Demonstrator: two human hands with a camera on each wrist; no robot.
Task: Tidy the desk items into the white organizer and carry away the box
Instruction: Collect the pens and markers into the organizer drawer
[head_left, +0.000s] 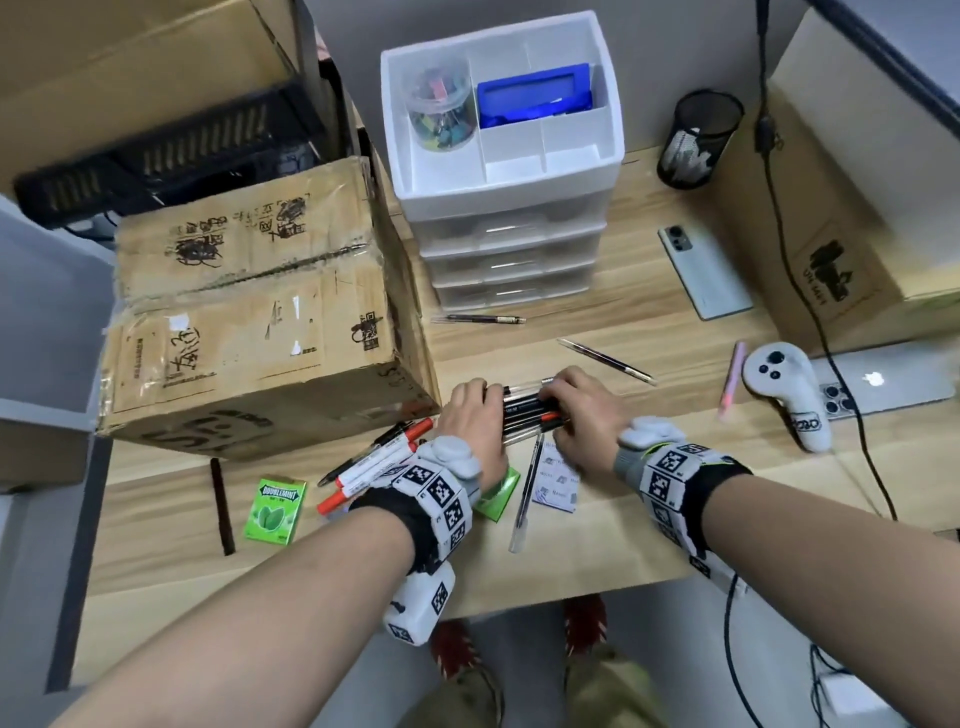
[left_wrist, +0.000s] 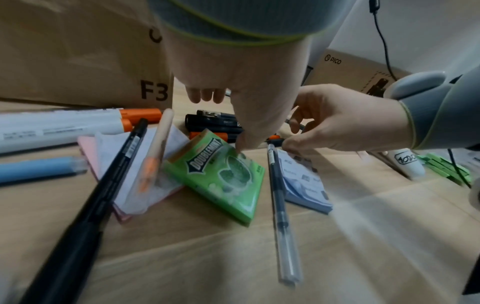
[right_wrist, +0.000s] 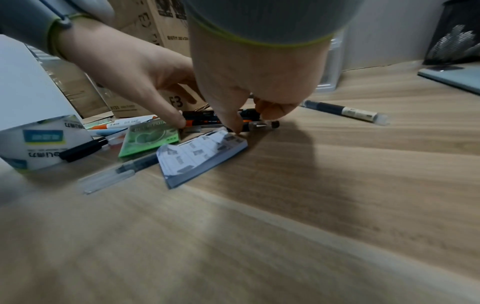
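Observation:
A bundle of black and orange pens (head_left: 525, 413) lies on the wooden desk (head_left: 649, 509) in front of me. My left hand (head_left: 483, 410) grips its left end, fingers curled over the top and thumb on the near side. My right hand (head_left: 561, 405) pinches the right end; in the right wrist view its thumb and fingers (right_wrist: 253, 117) close on the pens (right_wrist: 207, 118). The white organizer (head_left: 608, 119) stands behind, its top tray holding a jar of clips (head_left: 441, 111) and a blue item (head_left: 535, 96). The worn cardboard box (head_left: 260, 312) sits to the left.
Near my wrists lie white markers with orange caps (head_left: 374, 462), two green gum packs (head_left: 275, 512), a sticky-note pad (head_left: 558, 480) and a clear pen (head_left: 524, 499). Farther off are loose pens (head_left: 605, 361), a phone (head_left: 704, 273), a white controller (head_left: 784, 389), a mesh cup (head_left: 698, 137) and a cable (head_left: 810, 291).

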